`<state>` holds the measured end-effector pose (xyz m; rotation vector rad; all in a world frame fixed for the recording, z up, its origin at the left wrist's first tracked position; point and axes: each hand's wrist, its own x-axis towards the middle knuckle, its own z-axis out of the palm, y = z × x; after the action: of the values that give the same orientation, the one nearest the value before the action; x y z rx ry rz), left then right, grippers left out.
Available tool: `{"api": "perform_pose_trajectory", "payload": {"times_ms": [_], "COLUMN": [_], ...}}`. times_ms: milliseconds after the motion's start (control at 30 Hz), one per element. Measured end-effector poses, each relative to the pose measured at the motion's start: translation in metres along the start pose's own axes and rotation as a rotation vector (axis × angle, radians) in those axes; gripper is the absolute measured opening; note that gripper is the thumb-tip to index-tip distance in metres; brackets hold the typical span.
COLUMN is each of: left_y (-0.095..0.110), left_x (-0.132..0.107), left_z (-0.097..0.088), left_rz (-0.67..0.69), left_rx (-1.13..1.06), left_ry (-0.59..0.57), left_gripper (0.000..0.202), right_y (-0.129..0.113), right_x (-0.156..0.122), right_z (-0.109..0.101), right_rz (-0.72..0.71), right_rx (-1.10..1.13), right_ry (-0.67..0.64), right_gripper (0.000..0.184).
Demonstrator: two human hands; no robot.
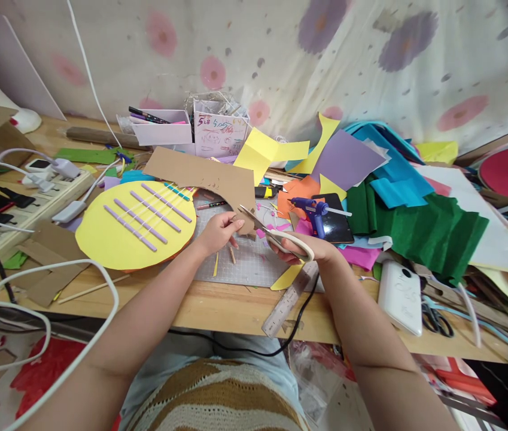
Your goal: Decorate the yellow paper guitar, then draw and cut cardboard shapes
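My left hand [221, 232] pinches a small piece of brown cardboard [246, 224] over the grey cutting mat. In my right hand [296, 246] is a pair of scissors [266, 228] with pale handles, its blades parted and pointing left at the cardboard piece. Whether the blades touch the piece, I cannot tell exactly. Behind both hands lies a larger brown cardboard sheet [200, 170] with a curved cut edge. To the left rests a yellow lemon-shaped board [96, 233] with purple strips and white strings across it.
A blue glue gun [313, 211] lies on a dark phone-like slab, right of the scissors. Nearer me are a ruler [276, 314], a white power bank [401, 296] and dark scissors [437, 317]. Green crepe paper [433, 230] piles up at right; power strips [24, 221] and cables crowd the left.
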<state>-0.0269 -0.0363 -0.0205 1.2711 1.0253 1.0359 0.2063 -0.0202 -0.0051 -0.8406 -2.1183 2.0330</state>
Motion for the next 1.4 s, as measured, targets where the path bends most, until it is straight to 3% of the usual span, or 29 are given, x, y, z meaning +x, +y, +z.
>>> {"api": "perform_pose_trajectory", "payload": {"times_ms": [300,700,800,933,1000,1100,1167,1233,1333,1400], "left_y": [0.008,0.008,0.005,0.006,0.009,0.015,0.019,0.024,0.029,0.029], "left_x": [-0.001,-0.001,0.001,0.003,0.002,-0.001,-0.005,-0.006,-0.003,0.004], "left_z": [-0.002,-0.003,-0.008,-0.021,-0.027,-0.030,-0.026,-0.018,0.000,0.012], "left_rz": [-0.044,-0.061,-0.005,0.057,0.039,-0.104,-0.207,-0.206,-0.002,0.095], "left_rx": [0.010,0.029,0.077,0.078,0.216,0.687,0.972,1.128,1.209,1.206], "left_ry": [-0.008,0.015,0.096,0.323,0.389,0.346,0.318,0.363,0.408,0.302], "left_gripper": [0.031,0.020,0.018,0.018,0.020,0.024,0.022,0.028,0.029,0.021], "right_y": [-0.004,-0.014,-0.014,-0.016,-0.017,-0.017,-0.016,-0.014,-0.013,-0.014], "right_x": [0.000,0.001,0.003,-0.003,-0.008,-0.016,-0.016,-0.013,-0.004,0.001], "right_z": [0.003,0.009,0.010,0.007,0.004,-0.002,-0.005,-0.005,-0.002,0.000], "right_rz": [0.089,0.120,0.108,0.131,0.144,0.070,-0.025,-0.050,0.080,0.156], "right_rx": [0.046,0.058,0.021,0.011,0.023,0.052,0.053,0.041,-0.027,-0.127], "right_ry": [0.040,0.024,-0.056,-0.096,-0.097,-0.119,-0.058,0.103,0.375,0.478], "right_gripper": [0.060,0.059,0.060,0.060,0.060,0.063,0.061,0.056,0.054,0.051]}}
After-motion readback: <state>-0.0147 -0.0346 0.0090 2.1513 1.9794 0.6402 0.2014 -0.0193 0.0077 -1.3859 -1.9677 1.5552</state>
